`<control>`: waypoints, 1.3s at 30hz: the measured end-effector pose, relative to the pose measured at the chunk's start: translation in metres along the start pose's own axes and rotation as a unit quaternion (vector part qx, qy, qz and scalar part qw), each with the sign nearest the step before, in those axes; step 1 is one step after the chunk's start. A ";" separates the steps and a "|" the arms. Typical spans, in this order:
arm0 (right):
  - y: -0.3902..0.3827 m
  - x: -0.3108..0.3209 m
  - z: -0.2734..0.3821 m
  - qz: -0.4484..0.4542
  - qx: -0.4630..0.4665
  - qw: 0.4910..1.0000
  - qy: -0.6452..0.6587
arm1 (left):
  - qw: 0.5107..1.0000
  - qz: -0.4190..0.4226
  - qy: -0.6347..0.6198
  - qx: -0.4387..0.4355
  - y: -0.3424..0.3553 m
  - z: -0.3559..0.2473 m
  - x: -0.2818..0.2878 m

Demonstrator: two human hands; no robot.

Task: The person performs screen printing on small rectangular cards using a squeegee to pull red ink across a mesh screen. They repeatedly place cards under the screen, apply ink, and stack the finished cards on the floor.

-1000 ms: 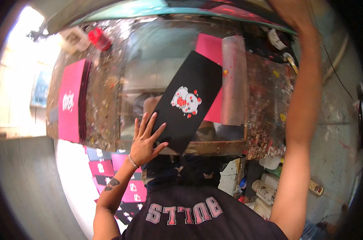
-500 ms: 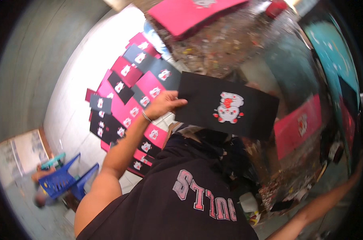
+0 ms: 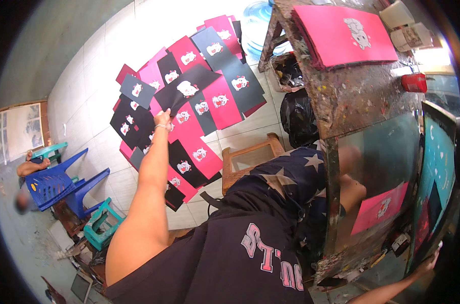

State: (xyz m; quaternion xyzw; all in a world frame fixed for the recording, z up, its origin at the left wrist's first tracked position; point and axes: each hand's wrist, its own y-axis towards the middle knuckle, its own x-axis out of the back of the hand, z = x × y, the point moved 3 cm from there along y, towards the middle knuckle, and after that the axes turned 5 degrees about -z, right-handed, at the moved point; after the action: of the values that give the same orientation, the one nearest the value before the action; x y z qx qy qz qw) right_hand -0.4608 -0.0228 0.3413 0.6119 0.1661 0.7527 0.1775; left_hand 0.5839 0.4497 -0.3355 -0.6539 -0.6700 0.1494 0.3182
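My left hand (image 3: 162,119) reaches out over the floor, its fingers closed on the near edge of a black printed sheet (image 3: 197,81). The sheet bears a white cartoon animal with red marks. Below and around it, pink, black and grey printed sheets (image 3: 225,109) lie overlapping on the floor. At the lower right, my right hand (image 3: 431,261) is closed on the lower edge of a teal printing screen (image 3: 435,167) in a dark frame, which stands tilted up. Beside the screen, a pink printed sheet (image 3: 379,209) lies on a glass panel (image 3: 374,144).
A stack of pink sheets (image 3: 341,38) sits on the paint-stained table (image 3: 336,96), near a red container (image 3: 414,82) and white cups (image 3: 411,36). A wooden stool (image 3: 230,175) and a black bag (image 3: 297,114) stand beside it. Another person sits by the blue chair (image 3: 50,185).
My left hand has carried the black sheet from beside the table out left over the sheets on the floor. The view has shifted, bringing my right hand at the screen into sight.
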 end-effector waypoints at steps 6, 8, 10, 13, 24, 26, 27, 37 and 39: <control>-0.022 -0.006 0.026 -0.016 0.035 0.999 -0.038 | 0.865 -0.286 -0.377 0.168 0.016 0.089 -0.053; -0.024 -0.006 0.029 -0.022 0.051 0.998 -0.004 | 0.873 -0.258 -0.362 0.198 0.013 0.123 -0.062; -0.028 -0.017 0.038 -0.017 0.030 0.998 -0.049 | 0.970 -0.165 -0.073 0.162 0.000 0.153 -0.056; -0.041 -0.017 0.033 -0.040 0.021 0.999 -0.025 | 0.784 0.123 0.609 0.003 -0.063 0.185 -0.076; -0.060 -0.037 0.057 0.029 0.190 0.978 0.081 | 0.892 0.300 0.071 -0.330 -0.354 0.015 -0.203; -0.051 -0.042 0.109 -0.003 0.242 0.970 0.005 | 0.814 0.392 0.043 -0.426 -0.449 -0.066 -0.217; -0.045 -0.037 0.124 -0.036 0.221 0.974 -0.032 | 0.745 0.463 0.035 -0.480 -0.491 -0.090 -0.233; -0.029 -0.017 0.163 -0.143 0.041 0.987 -0.065 | 0.031 0.671 0.262 -0.693 -0.720 0.018 -0.402; -0.031 -0.004 0.165 -0.133 0.019 0.987 -0.093 | 0.004 0.668 0.252 -0.700 -0.740 0.027 -0.403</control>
State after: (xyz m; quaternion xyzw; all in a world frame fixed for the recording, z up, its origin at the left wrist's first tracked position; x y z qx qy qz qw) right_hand -0.2961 0.0076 0.3555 0.6552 0.2426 0.6587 0.2791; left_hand -0.0342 -0.0095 0.0073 -0.7106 0.4093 -0.4210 -0.3876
